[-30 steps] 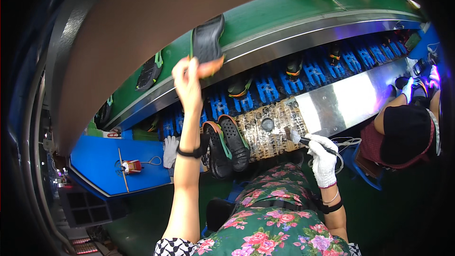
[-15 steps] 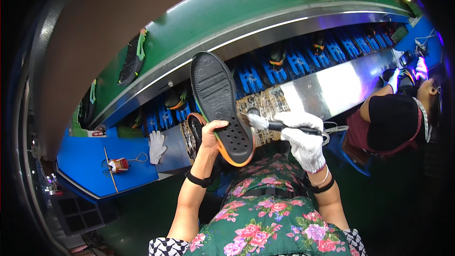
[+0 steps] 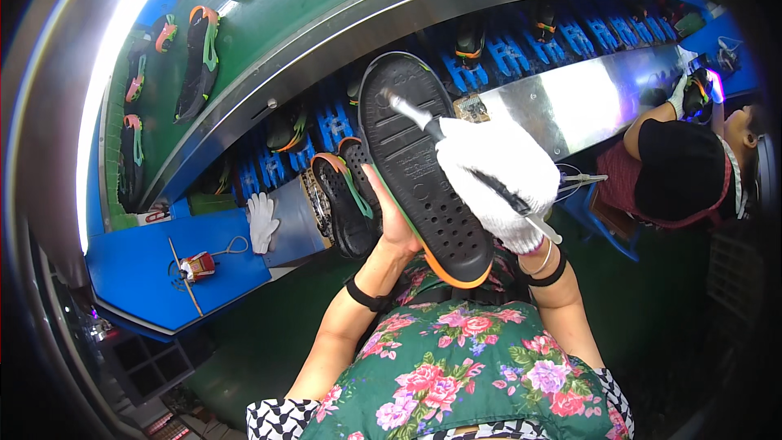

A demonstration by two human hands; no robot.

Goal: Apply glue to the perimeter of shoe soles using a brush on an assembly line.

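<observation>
A long black shoe sole (image 3: 391, 134) with an orange and green edge is tilted up in front of me, its pitted, grooved face showing. My bare left hand (image 3: 397, 224) grips it by the left edge, most fingers hidden behind it. In a white knit glove, my right hand (image 3: 501, 179) is closed round the dark handle of a brush (image 3: 417, 114). The brush's pale tip lies over the upper, ribbed part of the sole and seems to touch it. Just left of my left hand, another black sole (image 3: 342, 204) with orange and green trim stands near the bench.
A green conveyor belt (image 3: 269, 28) carrying several soles runs behind a metal rail. Below it is a row of blue racks (image 3: 509, 57). A loose white glove (image 3: 261, 222) lies by a blue side table (image 3: 130, 277). At right, another person (image 3: 680, 163) handles a shoe.
The brush and my right hand have moved up and left, from beside the sole's right edge onto its upper face. The sole looks larger and has shifted slightly right.
</observation>
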